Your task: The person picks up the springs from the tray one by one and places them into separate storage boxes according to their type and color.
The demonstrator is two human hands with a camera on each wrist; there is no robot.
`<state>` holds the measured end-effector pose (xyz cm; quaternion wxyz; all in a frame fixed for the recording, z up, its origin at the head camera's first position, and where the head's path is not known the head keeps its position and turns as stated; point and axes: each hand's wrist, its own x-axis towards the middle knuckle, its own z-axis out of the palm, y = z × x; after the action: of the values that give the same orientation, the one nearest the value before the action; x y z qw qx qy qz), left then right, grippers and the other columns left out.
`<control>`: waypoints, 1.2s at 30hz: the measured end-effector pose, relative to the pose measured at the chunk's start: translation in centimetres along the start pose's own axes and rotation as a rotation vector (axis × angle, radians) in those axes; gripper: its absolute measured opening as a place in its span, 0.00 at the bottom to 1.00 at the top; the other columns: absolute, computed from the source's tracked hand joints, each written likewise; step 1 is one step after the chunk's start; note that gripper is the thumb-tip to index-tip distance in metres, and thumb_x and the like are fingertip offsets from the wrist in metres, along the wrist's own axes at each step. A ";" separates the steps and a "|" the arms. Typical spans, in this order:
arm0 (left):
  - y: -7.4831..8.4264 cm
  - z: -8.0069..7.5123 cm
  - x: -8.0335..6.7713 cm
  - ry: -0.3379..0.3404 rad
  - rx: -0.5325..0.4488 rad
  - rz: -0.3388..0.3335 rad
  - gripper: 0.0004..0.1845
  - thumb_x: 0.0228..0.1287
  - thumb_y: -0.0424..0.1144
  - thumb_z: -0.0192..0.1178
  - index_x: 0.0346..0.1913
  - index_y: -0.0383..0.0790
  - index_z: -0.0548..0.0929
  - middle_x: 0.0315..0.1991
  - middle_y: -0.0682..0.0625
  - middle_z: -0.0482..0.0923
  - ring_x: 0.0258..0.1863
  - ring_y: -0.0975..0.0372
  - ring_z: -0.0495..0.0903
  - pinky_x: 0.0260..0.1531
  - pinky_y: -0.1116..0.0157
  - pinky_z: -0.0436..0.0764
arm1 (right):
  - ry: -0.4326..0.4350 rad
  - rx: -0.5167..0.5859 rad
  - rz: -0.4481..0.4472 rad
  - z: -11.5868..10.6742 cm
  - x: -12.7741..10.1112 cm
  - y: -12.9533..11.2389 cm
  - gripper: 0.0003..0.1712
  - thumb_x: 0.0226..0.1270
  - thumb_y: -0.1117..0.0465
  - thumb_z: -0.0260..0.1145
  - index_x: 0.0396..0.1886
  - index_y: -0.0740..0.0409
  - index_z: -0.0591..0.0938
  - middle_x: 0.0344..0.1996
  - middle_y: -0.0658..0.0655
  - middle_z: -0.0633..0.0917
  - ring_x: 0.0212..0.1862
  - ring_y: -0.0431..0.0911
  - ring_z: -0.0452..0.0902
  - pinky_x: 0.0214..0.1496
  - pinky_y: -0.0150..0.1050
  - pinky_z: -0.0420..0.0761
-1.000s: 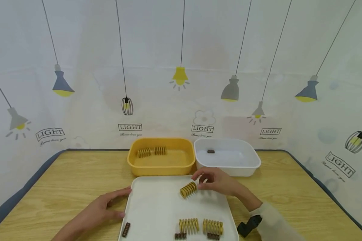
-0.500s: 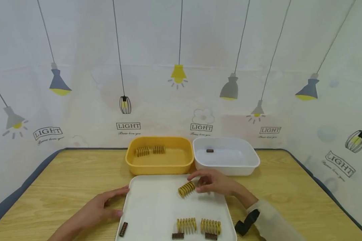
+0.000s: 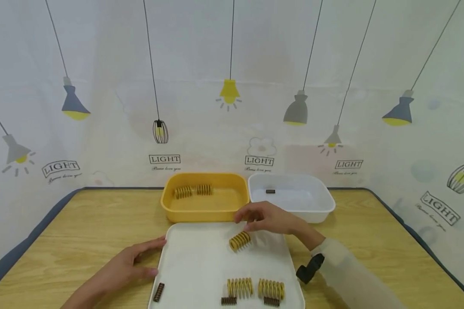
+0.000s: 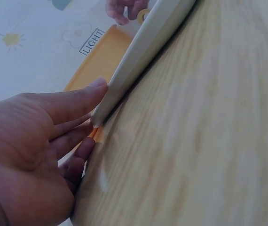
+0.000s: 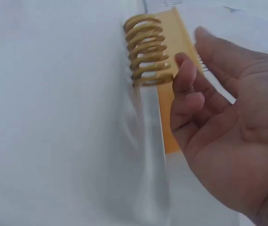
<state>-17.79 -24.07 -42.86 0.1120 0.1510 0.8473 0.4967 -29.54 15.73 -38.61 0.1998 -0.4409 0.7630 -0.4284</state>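
A thick yellow coil spring (image 3: 239, 241) lies slanted on the far part of the white tray (image 3: 193, 257). My right hand (image 3: 268, 218) hovers just behind it, fingers loosely bent, thumb and forefinger apart. In the right wrist view a finger of that hand is close to the end of the spring (image 5: 148, 52); whether they touch I cannot tell. Along the tray's left edge, my left hand (image 3: 125, 266) rests its fingertips and thumb against the rim. Closer to me on the tray are two yellow springs (image 3: 239, 286) and three small dark brown springs (image 3: 159, 292).
Behind the tray stands a yellow bin (image 3: 205, 216) with two yellow springs inside. Beside it on the right, a white bin (image 3: 294, 207) holds one small dark spring. Wooden tabletop (image 3: 100, 223) extends to both sides, with a printed curtain behind.
My right hand has shifted up and slightly left, from the right of the spring to behind it. The left hand keeps its place at the tray's edge.
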 end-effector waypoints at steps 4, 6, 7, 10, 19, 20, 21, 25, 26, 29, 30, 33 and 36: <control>0.1 0.1 0.0 0.002 0.001 0.010 0.35 0.54 0.48 0.69 0.66 0.50 0.72 0.69 0.52 0.63 0.70 0.49 0.51 0.63 0.40 0.50 | 0.033 0.016 -0.007 0.6 0.0 0.4 0.18 0.67 0.65 0.64 0.57 0.60 0.78 0.52 0.61 0.80 0.41 0.49 0.77 0.42 0.38 0.78; 0.1 0.1 0.0 0.001 -0.004 0.004 0.35 0.54 0.48 0.69 0.66 0.50 0.72 0.70 0.52 0.63 0.70 0.49 0.51 0.63 0.40 0.50 | 0.044 0.017 -0.010 0.9 -0.1 0.7 0.18 0.67 0.65 0.64 0.56 0.59 0.79 0.51 0.60 0.80 0.40 0.48 0.77 0.40 0.36 0.78; 0.1 0.2 0.0 0.001 -0.003 0.004 0.35 0.54 0.48 0.69 0.66 0.50 0.72 0.70 0.52 0.63 0.70 0.49 0.51 0.63 0.40 0.50 | 0.057 0.015 -0.011 1.0 -0.1 0.9 0.18 0.66 0.65 0.65 0.56 0.59 0.79 0.51 0.59 0.81 0.39 0.47 0.77 0.39 0.35 0.77; 0.1 0.2 0.0 0.004 0.021 0.000 0.34 0.54 0.49 0.69 0.66 0.51 0.73 0.69 0.53 0.64 0.70 0.50 0.51 0.64 0.45 0.52 | 0.067 -0.001 0.001 1.2 -0.2 1.2 0.18 0.64 0.63 0.67 0.54 0.58 0.80 0.47 0.57 0.83 0.34 0.44 0.75 0.34 0.32 0.74; 0.1 0.1 -0.2 0.018 0.055 0.025 0.33 0.54 0.50 0.68 0.65 0.53 0.73 0.68 0.55 0.65 0.70 0.51 0.53 0.63 0.65 0.56 | 0.033 -0.117 0.105 2.0 -0.2 2.1 0.23 0.51 0.53 0.77 0.50 0.45 0.84 0.44 0.43 0.84 0.38 0.41 0.73 0.39 0.33 0.72; 0.0 0.1 -0.2 0.017 0.049 0.026 0.33 0.54 0.50 0.68 0.65 0.53 0.74 0.68 0.55 0.65 0.70 0.51 0.53 0.62 0.69 0.56 | 0.030 -0.119 0.108 2.1 -0.2 2.3 0.23 0.51 0.53 0.77 0.49 0.45 0.84 0.44 0.42 0.84 0.40 0.41 0.73 0.42 0.34 0.72; 0.0 0.1 -0.2 0.017 0.048 0.025 0.33 0.54 0.50 0.69 0.65 0.53 0.74 0.68 0.55 0.65 0.70 0.51 0.53 0.60 0.73 0.55 | 0.030 -0.117 0.114 2.2 -0.2 2.4 0.23 0.50 0.54 0.77 0.49 0.44 0.84 0.45 0.42 0.84 0.43 0.41 0.73 0.45 0.35 0.72; 0.0 0.1 -0.1 0.016 0.046 0.031 0.33 0.54 0.50 0.69 0.64 0.53 0.74 0.68 0.55 0.65 0.70 0.51 0.53 0.57 0.78 0.54 | 0.051 -0.092 0.128 2.5 -0.2 2.6 0.23 0.49 0.56 0.78 0.48 0.43 0.84 0.44 0.42 0.83 0.45 0.42 0.73 0.48 0.37 0.71; -0.1 0.1 -0.1 0.016 0.049 0.031 0.32 0.54 0.50 0.68 0.64 0.53 0.74 0.68 0.55 0.65 0.70 0.51 0.53 0.57 0.78 0.54 | 0.056 -0.087 0.131 2.5 -0.2 2.6 0.22 0.49 0.56 0.78 0.47 0.43 0.84 0.44 0.42 0.83 0.45 0.42 0.73 0.48 0.37 0.71; -0.1 0.1 -0.1 0.012 0.055 0.034 0.32 0.54 0.50 0.68 0.64 0.53 0.74 0.68 0.54 0.65 0.69 0.51 0.54 0.57 0.78 0.54 | 0.059 -0.075 0.129 2.6 -0.2 2.7 0.22 0.49 0.57 0.78 0.47 0.44 0.85 0.43 0.42 0.84 0.44 0.42 0.73 0.47 0.37 0.71; -0.1 0.1 -0.1 0.012 0.058 0.036 0.32 0.54 0.50 0.68 0.64 0.53 0.74 0.68 0.54 0.65 0.69 0.52 0.54 0.57 0.78 0.54 | 0.059 -0.076 0.130 2.6 -0.2 2.7 0.23 0.49 0.57 0.78 0.47 0.44 0.85 0.44 0.42 0.84 0.45 0.42 0.73 0.49 0.38 0.71; -0.1 0.1 -0.1 0.011 0.055 0.042 0.32 0.55 0.50 0.68 0.65 0.52 0.74 0.68 0.54 0.65 0.69 0.57 0.55 0.56 0.79 0.54 | 0.058 -0.080 0.137 2.6 -0.2 2.6 0.23 0.48 0.56 0.78 0.48 0.44 0.85 0.45 0.42 0.83 0.47 0.41 0.74 0.53 0.39 0.71; -0.1 0.1 -0.1 0.014 0.055 0.042 0.32 0.55 0.50 0.68 0.64 0.52 0.74 0.68 0.54 0.65 0.69 0.58 0.56 0.57 0.78 0.55 | 0.062 -0.080 0.152 2.6 -0.1 2.7 0.23 0.48 0.56 0.79 0.47 0.43 0.85 0.44 0.42 0.84 0.48 0.41 0.75 0.54 0.38 0.71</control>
<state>-17.67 -24.08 -43.03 0.0917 0.1681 0.8580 0.4766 -29.00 15.25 -42.29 0.1901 -0.3758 0.8166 -0.3948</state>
